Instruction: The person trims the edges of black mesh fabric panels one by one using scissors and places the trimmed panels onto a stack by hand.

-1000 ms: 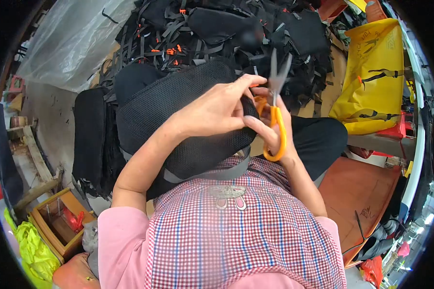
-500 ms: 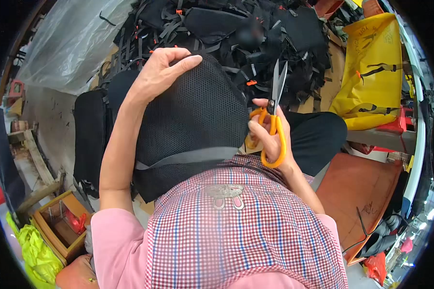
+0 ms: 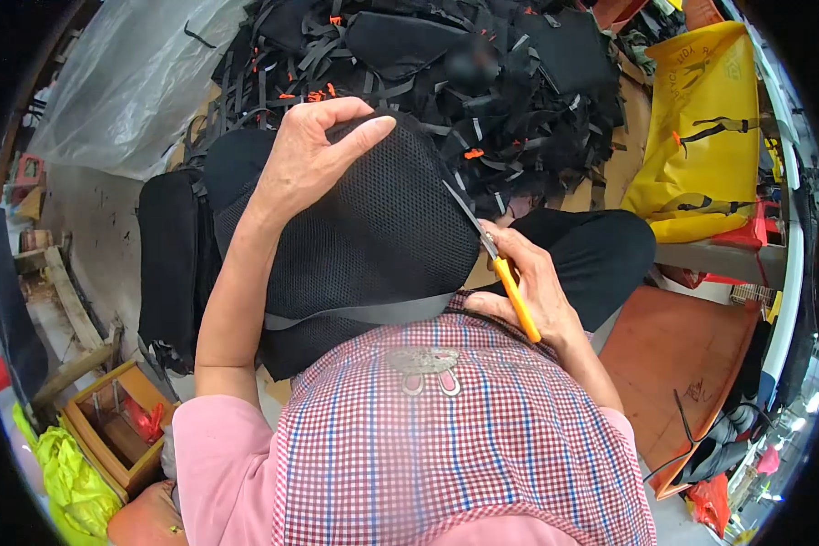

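Heaped black fabric (image 3: 569,59) is lying beyond the fingers of both hands, and a yellow sheet (image 3: 701,136) is hanging farther out, to the right of the right-hand fingers. Left hand (image 3: 311,159): thumb and forefinger are standing slightly apart at the top edge of a black mesh piece (image 3: 364,227); whether the hidden fingers are gripping behind it, cannot tell. Mesh piece is sitting below the left fingertips and left of the right fingers, over the lap. Right hand (image 3: 541,287): fingers are curling around orange-handled scissors (image 3: 510,284), blades pointing up and left from the fingers, just beside the mesh edge. Grey strap (image 3: 364,315) is running across the mesh, left of the right thumb.
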{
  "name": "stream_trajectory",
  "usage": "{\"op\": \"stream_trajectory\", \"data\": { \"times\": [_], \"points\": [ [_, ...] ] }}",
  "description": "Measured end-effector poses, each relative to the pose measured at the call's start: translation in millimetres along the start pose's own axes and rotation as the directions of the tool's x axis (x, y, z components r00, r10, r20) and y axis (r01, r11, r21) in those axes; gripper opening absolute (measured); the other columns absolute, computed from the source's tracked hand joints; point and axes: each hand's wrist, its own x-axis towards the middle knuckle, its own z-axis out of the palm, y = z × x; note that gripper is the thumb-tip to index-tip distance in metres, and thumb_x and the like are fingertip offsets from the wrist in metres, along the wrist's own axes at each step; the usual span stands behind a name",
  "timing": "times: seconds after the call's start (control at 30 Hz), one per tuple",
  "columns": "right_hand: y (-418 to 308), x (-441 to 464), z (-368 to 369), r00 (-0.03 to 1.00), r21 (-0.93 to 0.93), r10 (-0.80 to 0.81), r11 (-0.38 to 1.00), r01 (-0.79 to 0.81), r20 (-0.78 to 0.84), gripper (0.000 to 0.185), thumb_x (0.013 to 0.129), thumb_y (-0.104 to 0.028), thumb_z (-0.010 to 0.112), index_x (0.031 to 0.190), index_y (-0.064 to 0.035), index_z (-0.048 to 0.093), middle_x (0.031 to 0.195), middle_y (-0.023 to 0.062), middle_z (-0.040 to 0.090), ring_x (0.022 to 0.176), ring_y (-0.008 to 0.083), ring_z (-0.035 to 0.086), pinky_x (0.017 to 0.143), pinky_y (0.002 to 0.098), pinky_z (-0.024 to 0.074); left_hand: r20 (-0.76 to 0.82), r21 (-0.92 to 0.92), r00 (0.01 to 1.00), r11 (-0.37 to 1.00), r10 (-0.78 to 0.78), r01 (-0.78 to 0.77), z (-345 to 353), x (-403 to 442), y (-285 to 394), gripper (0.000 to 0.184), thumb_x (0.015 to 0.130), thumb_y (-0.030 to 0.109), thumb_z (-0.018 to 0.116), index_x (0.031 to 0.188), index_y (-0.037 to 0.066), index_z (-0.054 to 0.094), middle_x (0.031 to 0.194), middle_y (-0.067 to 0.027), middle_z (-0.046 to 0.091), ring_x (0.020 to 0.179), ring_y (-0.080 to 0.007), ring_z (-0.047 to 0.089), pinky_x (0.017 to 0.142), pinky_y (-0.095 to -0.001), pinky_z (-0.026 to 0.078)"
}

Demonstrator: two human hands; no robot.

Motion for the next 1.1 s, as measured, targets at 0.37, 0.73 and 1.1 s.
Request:
{"op": "stream_trajectory", "data": {
  "times": [0.37, 0.73, 1.1],
  "points": [
    [-5.3, 7.1, -5.2, 0.998, 0.117, 0.055, 0.991, -0.057, 0.024, 0.064, 0.078, -0.045, 0.076, 0.124, -0.0023, 0.062, 0.108, 0.0136, 0.069, 0.089, 0.0230, 0.068, 0.081, 0.0348, 0.0521, 0.015, -0.043, 1.000, 0.999, 0.005, -0.005, 4.8, -1.0, 4.9, 0.026, 0.094, 0.023, 0.064, 0.086, -0.002, 0.067, 0.072, 0.0038, 0.057, 0.066, -0.0046, 0.051, 0.061, -0.0229, 0.041],
    [-1.6, 10.6, 0.8, 0.996, 0.246, 0.080, 0.965, -0.087, 0.037, 0.059, 0.083, -0.044, 0.071, 0.122, -0.0009, 0.062, 0.100, 0.0118, 0.070, 0.080, 0.0191, 0.068, 0.076, 0.0316, 0.0542, 0.038, -0.059, 0.996, 0.995, 0.076, -0.074, 8.8, -2.4, 0.7, 0.031, 0.098, 0.023, 0.059, 0.076, 0.001, 0.056, 0.067, 0.0079, 0.042, 0.064, -0.0021, 0.037, 0.055, -0.0227, 0.033],
    [-9.5, 18.0, -9.6, 0.990, 0.288, 0.085, 0.951, -0.115, 0.114, 0.059, 0.085, -0.047, 0.069, 0.125, -0.0038, 0.061, 0.096, 0.0102, 0.070, 0.076, 0.0184, 0.068, 0.072, 0.0317, 0.0540, 0.076, -0.102, 0.995, 0.993, 0.068, -0.060, 13.0, -5.0, 2.0, 0.037, 0.101, 0.028, 0.052, 0.076, 0.001, 0.052, 0.067, 0.0061, 0.038, 0.063, -0.0050, 0.034, 0.055, -0.0244, 0.032]
  ]
}}
